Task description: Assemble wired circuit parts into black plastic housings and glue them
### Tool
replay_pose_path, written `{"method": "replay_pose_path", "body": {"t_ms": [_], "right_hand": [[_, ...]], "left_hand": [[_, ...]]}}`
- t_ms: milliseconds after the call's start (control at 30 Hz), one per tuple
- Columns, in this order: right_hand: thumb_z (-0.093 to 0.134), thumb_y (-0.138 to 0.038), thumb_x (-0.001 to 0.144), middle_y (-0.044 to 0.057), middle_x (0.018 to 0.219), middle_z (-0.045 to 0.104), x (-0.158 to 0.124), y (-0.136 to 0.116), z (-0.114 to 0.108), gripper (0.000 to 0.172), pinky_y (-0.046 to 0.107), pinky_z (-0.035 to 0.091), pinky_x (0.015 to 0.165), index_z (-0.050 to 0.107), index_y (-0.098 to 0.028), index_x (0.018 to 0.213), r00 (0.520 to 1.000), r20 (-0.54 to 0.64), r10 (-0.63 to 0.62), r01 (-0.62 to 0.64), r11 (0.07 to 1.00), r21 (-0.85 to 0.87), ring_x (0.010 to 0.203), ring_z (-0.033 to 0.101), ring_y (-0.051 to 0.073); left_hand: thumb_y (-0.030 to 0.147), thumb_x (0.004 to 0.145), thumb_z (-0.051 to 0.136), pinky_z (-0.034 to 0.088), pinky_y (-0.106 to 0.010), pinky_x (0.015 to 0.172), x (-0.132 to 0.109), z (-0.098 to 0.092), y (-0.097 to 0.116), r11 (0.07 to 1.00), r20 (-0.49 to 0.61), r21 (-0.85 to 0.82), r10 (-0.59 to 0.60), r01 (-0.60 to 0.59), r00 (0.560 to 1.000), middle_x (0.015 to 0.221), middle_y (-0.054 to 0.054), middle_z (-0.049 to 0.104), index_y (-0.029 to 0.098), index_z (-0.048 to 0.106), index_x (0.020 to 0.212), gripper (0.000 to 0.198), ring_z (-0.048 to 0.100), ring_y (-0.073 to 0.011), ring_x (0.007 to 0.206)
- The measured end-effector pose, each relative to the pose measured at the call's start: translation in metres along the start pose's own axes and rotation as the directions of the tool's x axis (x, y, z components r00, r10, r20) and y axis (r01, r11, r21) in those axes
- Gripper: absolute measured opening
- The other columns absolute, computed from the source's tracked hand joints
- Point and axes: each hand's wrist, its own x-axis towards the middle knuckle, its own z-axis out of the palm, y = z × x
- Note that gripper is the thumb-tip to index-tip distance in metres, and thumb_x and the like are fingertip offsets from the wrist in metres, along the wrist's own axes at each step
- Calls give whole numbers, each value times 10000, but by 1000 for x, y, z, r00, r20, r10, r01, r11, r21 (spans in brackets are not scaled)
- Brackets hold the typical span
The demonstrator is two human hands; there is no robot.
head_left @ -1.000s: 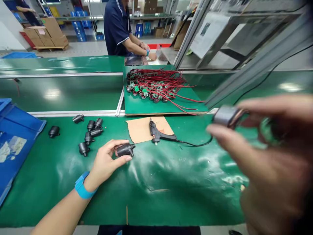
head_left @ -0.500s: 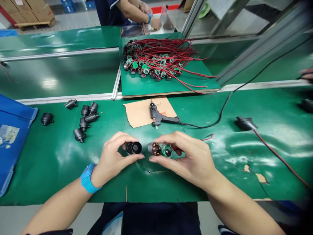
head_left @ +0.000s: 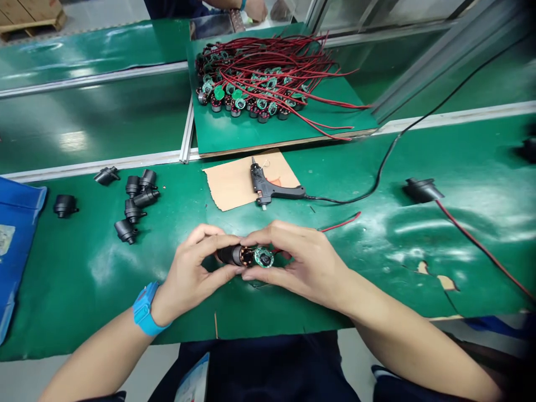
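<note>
My left hand (head_left: 192, 273) pinches a black plastic housing (head_left: 229, 255) low over the green belt. My right hand (head_left: 299, 262) grips a small motor core (head_left: 256, 257) with copper windings and a round green circuit board. The core's front end sits partly inside the housing's open mouth. A red wire (head_left: 341, 223) trails from behind my right hand across the belt. Both hands meet at the middle, near the belt's front edge. A blue band (head_left: 144, 310) is on my left wrist.
Several loose black housings (head_left: 134, 201) lie to the left. A glue gun (head_left: 268, 188) rests on a tan card (head_left: 234, 181), its cable running right. A board (head_left: 234, 134) behind carries many red-wired cores (head_left: 251, 92). A blue bin (head_left: 17, 223) sits far left; a wired black housing (head_left: 421, 190) right.
My right hand came in from the right with the core and now pushes it into the housing held by my left hand. The view has tilted further down.
</note>
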Motion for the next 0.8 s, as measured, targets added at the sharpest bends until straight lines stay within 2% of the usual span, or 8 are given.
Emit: {"method": "replay_pose_path", "body": {"t_ms": [100,167,233,333,433,533,667,800], "right_hand": [[760,-257,917,5,937,708,0,-3,-12,315,208,476,600,675,-210,1217,995,67,76,-81,994,72,705,601,98],[672,-206,972,0,919,713,1,-5,-16,161,211,452,582,706,-214,1130,991,68,111,-118,986,119,671,580,89],[639,-197,989,-1,890,730,3,-5,-17,107,218,454,598,727,-210,1047,990,45,134,-140,976,165,685,605,94],[638,-230,991,-2,862,747,4,-5,-14,112,218,461,606,743,-206,1022,982,49,182,-188,952,241,693,631,98],[663,-297,980,-14,780,687,3,-3,-8,152,211,418,535,747,-204,1066,962,112,249,-272,911,309,619,556,90],[776,-318,893,-19,768,622,1,-1,-4,201,208,404,542,761,-213,1064,960,101,261,-280,913,297,645,508,97],[811,-269,863,-25,765,626,2,3,-5,162,218,400,576,785,-236,1019,971,89,221,-236,943,233,655,511,95],[790,-208,875,-32,765,617,2,5,-4,134,218,401,567,794,-232,1007,974,98,206,-225,936,271,623,514,81]], "left_hand": [[269,900,767,550,-315,856,-1,1,-2,999,4,-42,-9,10,1000,1106,-64,683,267,687,1212,323,656,-206,1007],[257,898,771,554,-324,876,-1,2,-4,996,25,-79,-39,41,999,1135,-67,704,266,670,1217,335,668,-214,1033],[261,892,777,563,-330,875,-2,3,-5,992,36,-102,-75,78,997,1142,-71,711,264,666,1206,332,676,-222,1037],[274,885,784,571,-329,853,-3,5,-5,991,50,-98,-87,92,995,1129,-72,712,274,663,1219,355,679,-225,1014],[274,891,775,571,-320,838,-3,7,-4,992,66,-83,-86,92,994,1119,-70,712,282,659,1242,370,675,-217,989],[280,890,772,576,-317,839,-3,9,-3,986,77,-104,-123,130,989,1106,-78,708,262,680,1205,329,673,-223,992],[270,876,784,602,-295,818,-1,9,-3,942,154,-262,-172,208,973,1149,-78,664,265,684,1205,344,663,-211,1000],[261,887,773,622,-291,819,0,9,-4,832,278,-447,-219,328,935,1157,-59,606,281,688,1194,318,667,-190,977]]}}
